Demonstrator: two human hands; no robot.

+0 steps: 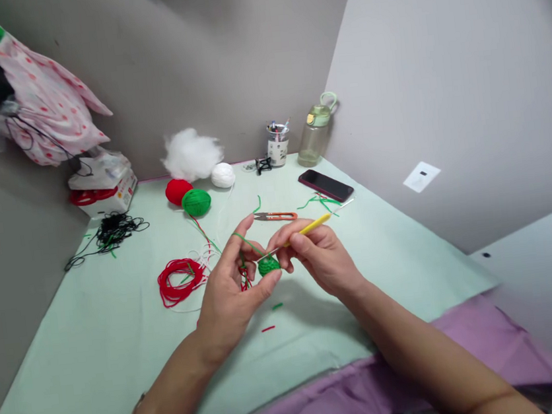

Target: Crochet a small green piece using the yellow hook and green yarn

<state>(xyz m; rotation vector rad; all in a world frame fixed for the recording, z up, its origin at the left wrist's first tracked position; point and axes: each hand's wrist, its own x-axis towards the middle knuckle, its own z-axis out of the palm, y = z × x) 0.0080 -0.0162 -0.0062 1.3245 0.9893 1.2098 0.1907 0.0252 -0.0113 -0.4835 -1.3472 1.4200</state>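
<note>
Between the thumb and fingers of my left hand (232,285) is a small green crocheted piece (268,266). A green strand runs from the piece over my left index finger. My right hand (319,255) pinches a crochet hook with a yellow handle (314,224), its metal tip at the top of the green piece. Red and green strands hang behind my left fingers. Orange-handled thread snips (276,216) lie just beyond both hands. Left of my left hand is a loose coil of red yarn (181,281).
At the back are a red ball (178,191), a green ball (196,203), a white ball (223,175), white stuffing (192,153), a pen cup (277,150) and a bottle (314,135). A phone (326,184) lies right; tangled black yarn (115,230) lies left.
</note>
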